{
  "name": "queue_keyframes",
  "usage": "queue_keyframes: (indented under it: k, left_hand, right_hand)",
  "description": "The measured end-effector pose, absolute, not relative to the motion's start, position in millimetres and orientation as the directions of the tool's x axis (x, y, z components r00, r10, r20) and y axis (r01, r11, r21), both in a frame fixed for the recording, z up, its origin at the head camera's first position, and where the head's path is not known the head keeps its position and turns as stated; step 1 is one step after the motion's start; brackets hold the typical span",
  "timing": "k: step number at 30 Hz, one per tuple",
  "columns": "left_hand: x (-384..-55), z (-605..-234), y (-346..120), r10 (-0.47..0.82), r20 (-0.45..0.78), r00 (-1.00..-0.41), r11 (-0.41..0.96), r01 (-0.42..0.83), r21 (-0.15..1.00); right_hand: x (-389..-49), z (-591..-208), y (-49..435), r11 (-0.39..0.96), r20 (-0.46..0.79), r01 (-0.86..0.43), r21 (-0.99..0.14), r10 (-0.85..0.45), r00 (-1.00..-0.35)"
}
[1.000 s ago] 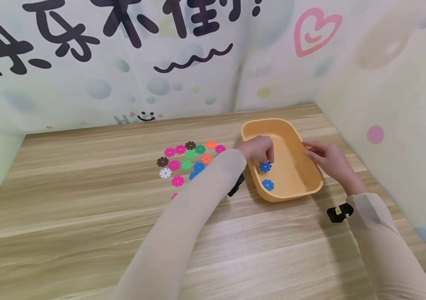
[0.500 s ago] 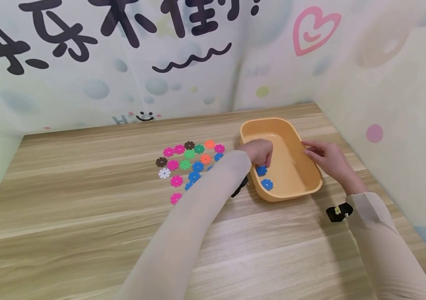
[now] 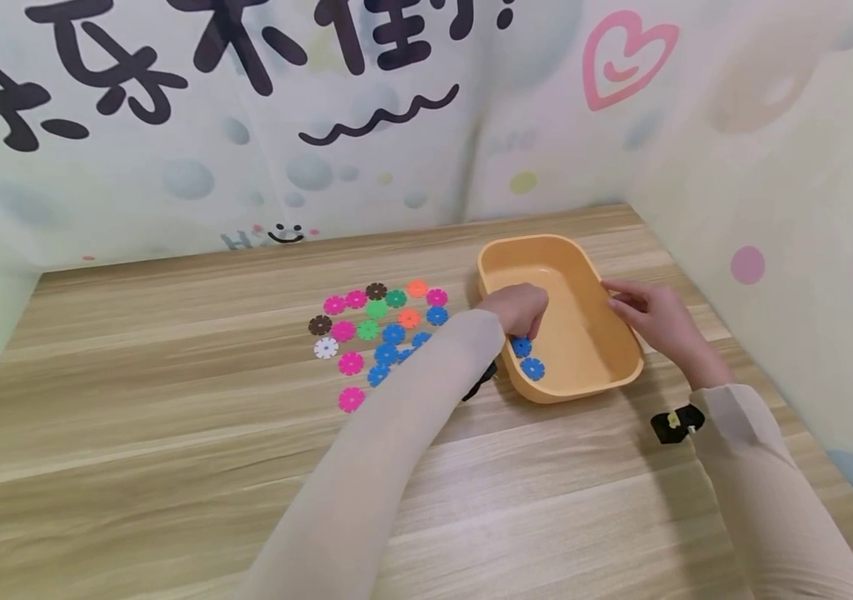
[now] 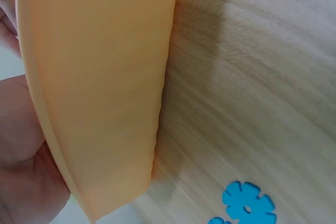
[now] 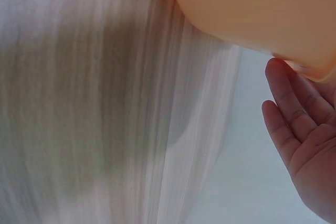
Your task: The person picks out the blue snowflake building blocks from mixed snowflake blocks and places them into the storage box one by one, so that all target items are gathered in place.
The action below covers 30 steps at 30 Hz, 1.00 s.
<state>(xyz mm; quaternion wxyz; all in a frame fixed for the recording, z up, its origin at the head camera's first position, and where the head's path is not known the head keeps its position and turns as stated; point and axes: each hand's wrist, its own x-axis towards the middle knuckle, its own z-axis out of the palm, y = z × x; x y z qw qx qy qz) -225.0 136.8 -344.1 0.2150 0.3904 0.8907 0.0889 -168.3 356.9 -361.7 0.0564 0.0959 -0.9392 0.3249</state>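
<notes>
Pinching a smooth, round-cornered tub (image 3: pixel 584 333) right of centre with the right hand (image 3: pixel 655 318), holding the left hand (image 3: pixel 520 307) inside beside notched blue discs (image 3: pixel 532 369), with grip too hidden to tell.

Head cam: high over table (image 3: pixel 134 433), opp. its far edge, looks fwd & down; farthest off & widest, w/ both far corners, tray (image 3: pixel 580 333), L hand (image 3: pixel 520 307) & R hand (image 3: pixel 651 318) in frame. L wrist cam: v. close beside tray's outer L wall, pic turned on its side; wall approx. left half, table the rest, blue disc (image 4: pixel 257 205) at bottom. R wrist cam: close, off tray's near R corner, faces tray & table; a table edge crosses, can't tell which. Shared: head & L wrist both get tray's L rim; head & R wrist, R hand at tray's R rim.
</notes>
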Motion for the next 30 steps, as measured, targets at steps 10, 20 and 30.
queue_keyframes:
  k: [10,20,30]
  left_hand:
    - [-226.2,-346.7,136.0,0.726,-0.308,-0.615,0.688,0.655,0.313]
    - [-230.9,-345.8,130.0,0.753,-0.279,-0.596,0.658,0.662,0.359]
    - [-233.4,-314.9,100.7,0.851,-0.102,-0.515,0.497,0.727,0.474]
  right_hand:
    - [-169.8,-361.8,355.1,0.762,0.173,-0.224,-0.608,-0.149,-0.974]
    - [-171.3,-362.5,353.0,0.755,0.169,-0.225,-0.615,-0.153,-0.974]
    - [-168.2,-360.4,354.0,0.762,0.157,-0.209,-0.613,-0.141,-0.977]
